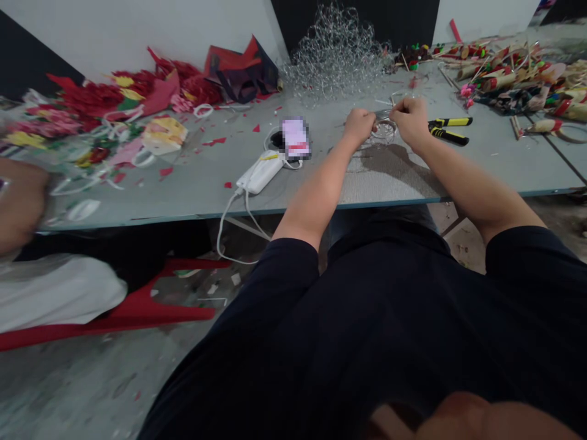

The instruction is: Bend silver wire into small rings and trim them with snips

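My left hand [359, 126] is closed, its fingers pinched on a thin silvery wire [383, 114] above the table. Close by on the right, my right hand [411, 119] pinches the same wire, with the fingertips partly hidden. Below and between both hands are round loops of thin wire [385, 133]; whether these join the held piece I cannot tell. Just right of my right hand lie pliers [452, 131] with yellow and black handles, their jaws hidden behind the hand.
A tangled heap of silvery wire [337, 55] stands at the back. Left of my arms lie a phone [296, 137] and a white power strip [261, 174] with its cord. Red artificial flowers [92, 98] fill the far left; small bamboo pieces [499, 80] lie right. A co-worker's arm [21, 205] is at left.
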`<state>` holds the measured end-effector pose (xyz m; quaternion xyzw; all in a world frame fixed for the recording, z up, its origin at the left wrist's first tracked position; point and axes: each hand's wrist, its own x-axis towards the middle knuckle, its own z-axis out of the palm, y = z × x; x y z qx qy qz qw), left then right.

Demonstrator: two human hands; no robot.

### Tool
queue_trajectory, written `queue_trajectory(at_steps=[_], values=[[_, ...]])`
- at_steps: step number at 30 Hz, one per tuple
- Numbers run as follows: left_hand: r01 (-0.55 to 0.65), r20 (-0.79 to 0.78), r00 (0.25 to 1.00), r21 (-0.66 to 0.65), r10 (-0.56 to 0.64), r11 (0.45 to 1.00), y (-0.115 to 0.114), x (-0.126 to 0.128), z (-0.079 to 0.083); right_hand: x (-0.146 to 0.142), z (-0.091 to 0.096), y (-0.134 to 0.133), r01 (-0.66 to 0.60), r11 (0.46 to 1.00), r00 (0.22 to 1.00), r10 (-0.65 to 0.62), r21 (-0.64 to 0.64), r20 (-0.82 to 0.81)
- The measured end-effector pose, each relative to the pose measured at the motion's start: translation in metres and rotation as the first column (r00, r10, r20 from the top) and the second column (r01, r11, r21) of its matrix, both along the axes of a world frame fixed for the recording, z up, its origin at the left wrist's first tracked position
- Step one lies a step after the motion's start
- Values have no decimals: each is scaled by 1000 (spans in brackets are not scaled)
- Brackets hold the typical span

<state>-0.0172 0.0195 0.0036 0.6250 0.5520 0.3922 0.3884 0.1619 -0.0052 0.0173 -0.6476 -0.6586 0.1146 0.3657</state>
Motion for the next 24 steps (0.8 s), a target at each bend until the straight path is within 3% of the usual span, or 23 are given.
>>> queue_trajectory(at_steps=[4, 10, 18, 24], values=[[-10, -102, 995, 98, 20, 995, 4, -2, -2, 0, 3, -7, -39, 998, 998, 42, -55, 37], [36, -132, 991, 124, -19, 992, 5, -5, -4, 6, 7, -16, -43, 997, 987, 53, -64, 155], [-28, -151, 988, 73, 39, 997, 5, -5, -1, 12, 11, -18, -64, 990, 961, 96, -128, 260], [0, -175, 984, 154, 27, 988, 5, -1, -1, 11, 11, -20, -12, 989, 949, 58, -149, 308]])
